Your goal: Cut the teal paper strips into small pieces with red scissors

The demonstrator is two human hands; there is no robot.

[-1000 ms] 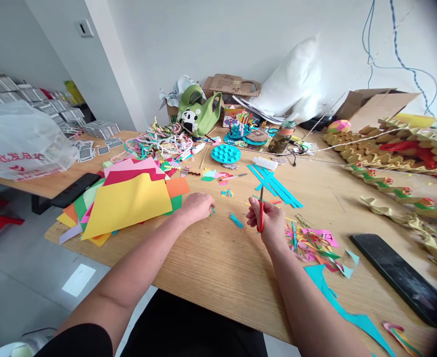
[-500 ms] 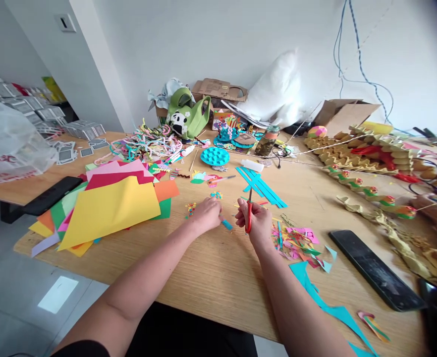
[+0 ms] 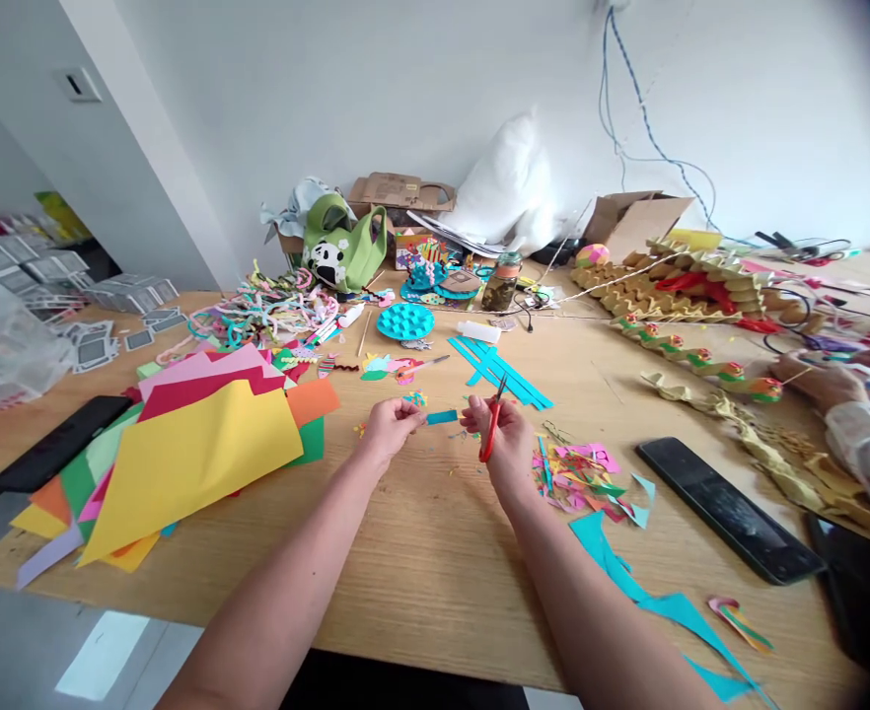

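My left hand (image 3: 393, 430) pinches one end of a short blue paper strip (image 3: 442, 418) above the table. The strip's other end reaches close to the fingertips of my right hand (image 3: 505, 439); whether they touch it I cannot tell. Red-handled scissors (image 3: 491, 434) are in my right hand, with the blades pointing up and away from me. Long blue paper strips (image 3: 505, 371) lie crossed just beyond the scissors. Small bits of coloured paper (image 3: 415, 397) rest behind my left hand. A heap of paper scraps (image 3: 575, 475) lies right of my right hand.
A stack of coloured paper sheets (image 3: 198, 459) covers the table's left side. Blue offcuts (image 3: 657, 597) and a black phone (image 3: 731, 508) lie at right. Another person's hand (image 3: 824, 380) is at the far right. A blue round dish (image 3: 404, 320) and glass jar (image 3: 501, 281) stand farther back.
My left hand has lifted the short blue strip off the table and brought it level with my right hand. The scissors stay in my right hand. The view has shifted to the right.
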